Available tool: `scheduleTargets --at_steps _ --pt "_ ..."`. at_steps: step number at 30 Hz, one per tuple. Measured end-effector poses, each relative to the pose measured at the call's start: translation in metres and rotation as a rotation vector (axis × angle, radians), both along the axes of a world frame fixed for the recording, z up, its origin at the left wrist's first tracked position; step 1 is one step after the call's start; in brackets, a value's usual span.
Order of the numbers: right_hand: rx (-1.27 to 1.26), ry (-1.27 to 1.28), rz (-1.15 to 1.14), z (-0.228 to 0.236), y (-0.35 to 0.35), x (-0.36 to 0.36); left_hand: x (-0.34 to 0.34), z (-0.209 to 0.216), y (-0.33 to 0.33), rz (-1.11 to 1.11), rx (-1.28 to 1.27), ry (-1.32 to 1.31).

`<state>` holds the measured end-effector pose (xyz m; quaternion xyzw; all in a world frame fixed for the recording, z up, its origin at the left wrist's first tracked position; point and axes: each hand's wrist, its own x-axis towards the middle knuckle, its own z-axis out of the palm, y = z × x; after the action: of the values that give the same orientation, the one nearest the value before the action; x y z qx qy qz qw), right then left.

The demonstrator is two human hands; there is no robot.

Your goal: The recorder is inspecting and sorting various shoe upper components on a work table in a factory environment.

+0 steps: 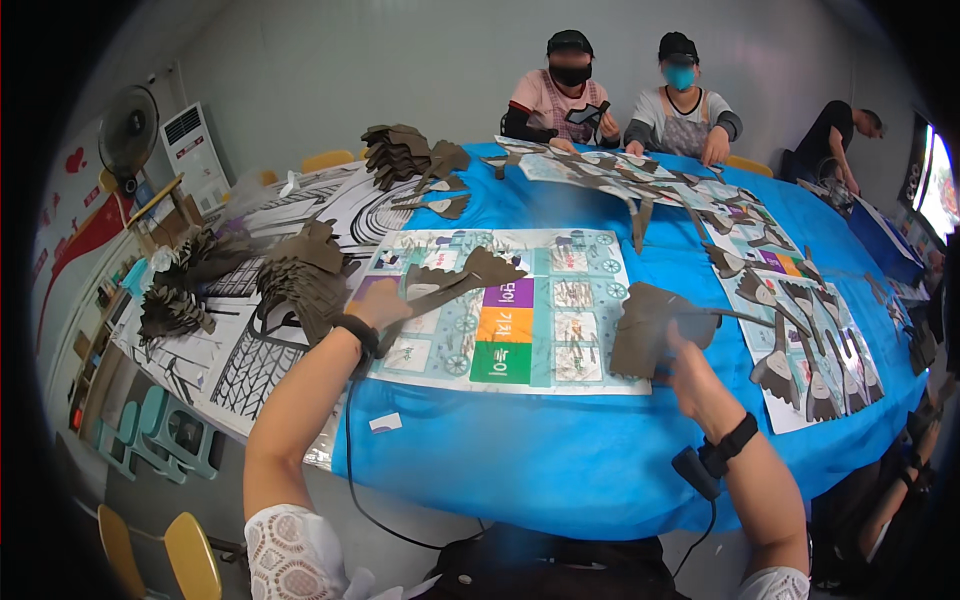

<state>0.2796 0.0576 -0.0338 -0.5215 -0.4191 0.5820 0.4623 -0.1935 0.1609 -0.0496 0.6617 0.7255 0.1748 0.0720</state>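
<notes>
My left hand (378, 303) is closed on the end of a dark grey-brown flat cut piece (490, 268), long and flared at its far end. This piece lies over a printed sheet (430, 378) with purple, orange and green blocks. My right hand (692, 372) grips a broad dark piece (645, 320) over the sheet's right edge; it is partly blurred, and the hand hides some of its edge. Beside my left hand is a thick stack of similar dark pieces (305, 270).
More dark pieces are heaped at the back (400, 155) and far left (180, 300). At right, several lie on another printed sheet (800, 405). A blue cloth (480, 450) covers the table; a small white card (385, 423) lies near its front. Two people work across the table.
</notes>
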Motion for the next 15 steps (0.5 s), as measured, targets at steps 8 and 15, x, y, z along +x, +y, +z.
scheduleTargets --at_steps 8,15 --pt "-0.066 0.148 0.059 -0.009 0.017 -0.002 0.008 0.015 -0.01 0.192 -0.343 -0.603" --pt "0.415 -0.01 -0.181 -0.033 0.011 -0.017 0.027 0.013 -0.026 -0.123 0.101 -1.248"
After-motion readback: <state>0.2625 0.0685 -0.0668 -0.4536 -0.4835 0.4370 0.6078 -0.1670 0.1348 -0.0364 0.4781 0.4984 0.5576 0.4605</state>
